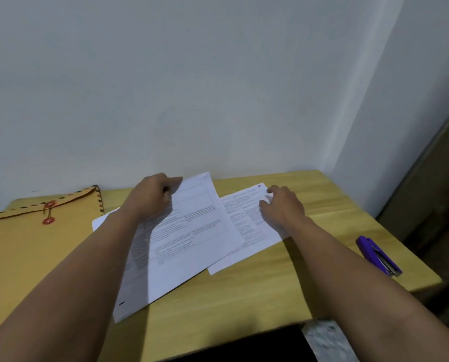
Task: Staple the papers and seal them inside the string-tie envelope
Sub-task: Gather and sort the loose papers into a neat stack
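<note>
The string-tie envelope (30, 231) is lying closed at the left of the counter (244, 296), its string wound between two red buttons. The printed papers (192, 231) are lying loose and overlapping in the middle. The left hand (153, 197) is pinching the top sheet's far edge with curled fingers (175, 182). The right hand (282, 207) is pressing half-open on the lower sheet. A purple stapler (378, 256) is resting at the right

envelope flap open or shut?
Shut: the envelope lies flat, its string running between both red buttons.
</note>
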Available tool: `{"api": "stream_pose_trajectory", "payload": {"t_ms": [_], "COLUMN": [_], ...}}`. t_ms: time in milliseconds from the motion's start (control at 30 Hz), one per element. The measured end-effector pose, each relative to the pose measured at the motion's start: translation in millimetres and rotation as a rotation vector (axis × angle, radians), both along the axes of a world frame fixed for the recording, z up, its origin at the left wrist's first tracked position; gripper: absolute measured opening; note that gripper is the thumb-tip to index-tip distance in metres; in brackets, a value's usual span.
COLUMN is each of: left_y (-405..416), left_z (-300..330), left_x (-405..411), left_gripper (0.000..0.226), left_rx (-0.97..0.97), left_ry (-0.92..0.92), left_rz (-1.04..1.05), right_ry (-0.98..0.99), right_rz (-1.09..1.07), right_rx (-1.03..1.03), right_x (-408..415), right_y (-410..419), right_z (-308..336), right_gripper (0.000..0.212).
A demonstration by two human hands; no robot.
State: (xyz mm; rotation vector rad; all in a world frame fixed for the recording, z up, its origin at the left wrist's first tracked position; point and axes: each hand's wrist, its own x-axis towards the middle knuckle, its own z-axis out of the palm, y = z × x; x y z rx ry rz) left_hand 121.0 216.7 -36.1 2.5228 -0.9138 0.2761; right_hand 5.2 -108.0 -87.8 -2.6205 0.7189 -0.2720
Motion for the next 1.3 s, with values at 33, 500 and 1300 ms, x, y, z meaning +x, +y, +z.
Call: {"api": "stream_pose_trajectory", "payload": {"t_ms": [33, 500, 1300], "left_y": [-6.0, -70.6, -86.1], "left_z": [-0.9, -18.1, -16.2], "left_x": [4.8, 18.6, -78.3], "left_gripper": [0.044, 0.014, 0.05], "left_rx": [0.014, 0.012, -0.138], "left_ry": [0.001, 0.055, 0.088], "left_rz": [-0.006, -0.11, -0.09], "right_ry": [0.039, 0.227, -0.42], "right_rz": [-0.028, -0.091, 0.037], "right_rx": [0.001, 0.205, 1.221], "right_x": [10.2, 64.0, -46.5], "right_y": [-6.8, -48.0, 20.7], "right_z": [0.9, 2.9, 5.0], "right_gripper": [0.059, 0.066, 0.032]}}
